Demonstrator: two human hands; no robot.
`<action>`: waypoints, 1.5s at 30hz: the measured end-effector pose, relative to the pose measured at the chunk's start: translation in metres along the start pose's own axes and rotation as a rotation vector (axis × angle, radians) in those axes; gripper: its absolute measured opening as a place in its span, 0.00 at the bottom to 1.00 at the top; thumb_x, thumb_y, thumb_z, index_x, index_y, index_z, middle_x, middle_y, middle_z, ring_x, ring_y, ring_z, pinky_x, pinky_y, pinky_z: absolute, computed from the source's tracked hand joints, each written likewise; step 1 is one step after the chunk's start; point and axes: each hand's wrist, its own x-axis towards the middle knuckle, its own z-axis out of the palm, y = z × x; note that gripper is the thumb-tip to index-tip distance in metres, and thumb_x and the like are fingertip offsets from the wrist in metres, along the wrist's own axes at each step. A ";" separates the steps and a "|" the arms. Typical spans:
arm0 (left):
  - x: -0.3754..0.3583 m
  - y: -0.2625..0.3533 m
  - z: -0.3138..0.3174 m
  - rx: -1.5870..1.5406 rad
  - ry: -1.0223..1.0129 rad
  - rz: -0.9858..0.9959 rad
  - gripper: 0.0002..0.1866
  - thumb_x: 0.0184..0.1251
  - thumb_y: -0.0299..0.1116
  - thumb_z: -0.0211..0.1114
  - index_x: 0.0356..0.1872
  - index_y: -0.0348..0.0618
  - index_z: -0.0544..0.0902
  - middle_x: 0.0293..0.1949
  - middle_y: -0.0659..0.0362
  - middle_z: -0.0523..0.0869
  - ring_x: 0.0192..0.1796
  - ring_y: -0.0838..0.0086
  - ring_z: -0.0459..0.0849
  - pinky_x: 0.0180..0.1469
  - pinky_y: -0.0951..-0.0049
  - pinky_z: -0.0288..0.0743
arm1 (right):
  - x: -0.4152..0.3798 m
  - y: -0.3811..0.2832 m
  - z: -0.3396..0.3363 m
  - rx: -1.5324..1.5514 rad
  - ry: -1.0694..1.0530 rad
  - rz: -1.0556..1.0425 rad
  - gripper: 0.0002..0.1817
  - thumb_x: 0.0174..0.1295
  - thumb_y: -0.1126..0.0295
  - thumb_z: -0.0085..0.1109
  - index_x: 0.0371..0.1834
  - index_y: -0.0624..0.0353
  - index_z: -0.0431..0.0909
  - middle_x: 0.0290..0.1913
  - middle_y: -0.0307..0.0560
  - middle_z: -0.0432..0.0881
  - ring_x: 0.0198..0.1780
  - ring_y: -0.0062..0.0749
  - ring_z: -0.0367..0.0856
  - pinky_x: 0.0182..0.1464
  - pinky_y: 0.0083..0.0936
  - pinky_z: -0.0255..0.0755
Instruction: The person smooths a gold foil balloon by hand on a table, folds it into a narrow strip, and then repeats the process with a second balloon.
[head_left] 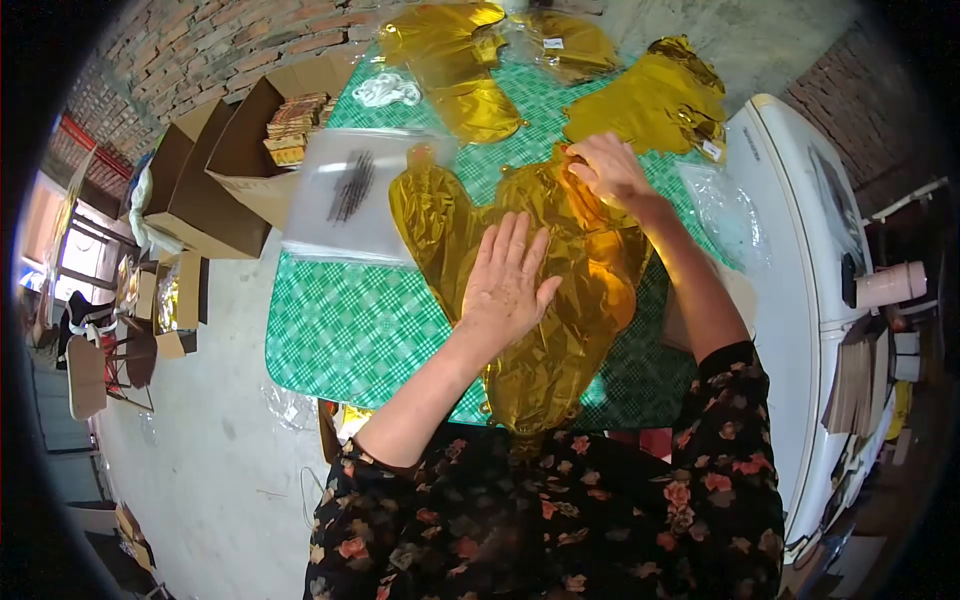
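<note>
A large flat gold foil piece (545,375) lies spread on the green checked tablecloth (345,320), its lower end reaching the near table edge. My left hand (507,275) rests palm down on the middle of the foil, fingers spread and pointing away from me. Farther off and to the right, my right hand (608,172) is at the foil's upper right edge, its fingers bent over the shiny folds. Whether those fingers pinch the foil is hard to make out.
A stack of clear plastic sleeves (320,215) lies left of the foil. More gold foil pieces (650,100) sit at the table's back. Cardboard boxes (250,160) stand at the left, a white refrigerator (790,230) at the right.
</note>
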 end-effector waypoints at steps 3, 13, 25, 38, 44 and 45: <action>0.000 0.000 0.001 -0.012 0.009 -0.002 0.36 0.80 0.57 0.49 0.79 0.43 0.65 0.80 0.43 0.60 0.84 0.52 0.52 0.84 0.52 0.43 | 0.010 -0.016 0.006 0.026 -0.014 -0.013 0.19 0.70 0.55 0.61 0.59 0.51 0.82 0.57 0.46 0.81 0.63 0.47 0.73 0.65 0.44 0.65; -0.001 -0.001 0.003 -0.039 0.024 0.009 0.35 0.81 0.56 0.48 0.80 0.48 0.64 0.80 0.44 0.60 0.84 0.53 0.51 0.84 0.51 0.41 | 0.039 -0.075 0.008 -0.086 -0.136 -0.111 0.15 0.68 0.61 0.62 0.52 0.56 0.84 0.57 0.46 0.81 0.65 0.45 0.71 0.69 0.45 0.60; -0.001 0.000 0.002 0.015 -0.054 -0.009 0.35 0.83 0.58 0.41 0.82 0.50 0.61 0.83 0.47 0.56 0.86 0.54 0.47 0.85 0.51 0.38 | 0.061 -0.059 0.000 0.052 -0.361 -0.184 0.07 0.60 0.63 0.63 0.34 0.50 0.76 0.43 0.44 0.79 0.55 0.43 0.69 0.59 0.41 0.59; -0.002 -0.001 0.002 0.015 -0.046 -0.004 0.36 0.83 0.59 0.40 0.82 0.50 0.61 0.83 0.47 0.56 0.86 0.54 0.47 0.85 0.52 0.38 | 0.076 -0.060 -0.007 -0.004 -0.549 -0.145 0.13 0.59 0.60 0.63 0.40 0.56 0.80 0.44 0.47 0.82 0.56 0.50 0.74 0.61 0.49 0.63; -0.002 -0.001 0.001 0.022 -0.049 -0.003 0.36 0.83 0.59 0.40 0.82 0.50 0.61 0.82 0.47 0.57 0.85 0.55 0.49 0.85 0.52 0.37 | 0.069 -0.055 -0.008 0.008 -0.436 -0.158 0.20 0.61 0.50 0.65 0.41 0.56 0.81 0.43 0.48 0.82 0.59 0.49 0.70 0.60 0.50 0.61; -0.002 -0.001 0.001 0.022 -0.050 -0.002 0.36 0.83 0.59 0.40 0.82 0.50 0.61 0.82 0.47 0.57 0.85 0.55 0.49 0.85 0.52 0.37 | 0.070 -0.061 -0.015 -0.009 -0.460 -0.127 0.21 0.62 0.48 0.65 0.42 0.56 0.82 0.43 0.47 0.82 0.59 0.48 0.70 0.61 0.49 0.60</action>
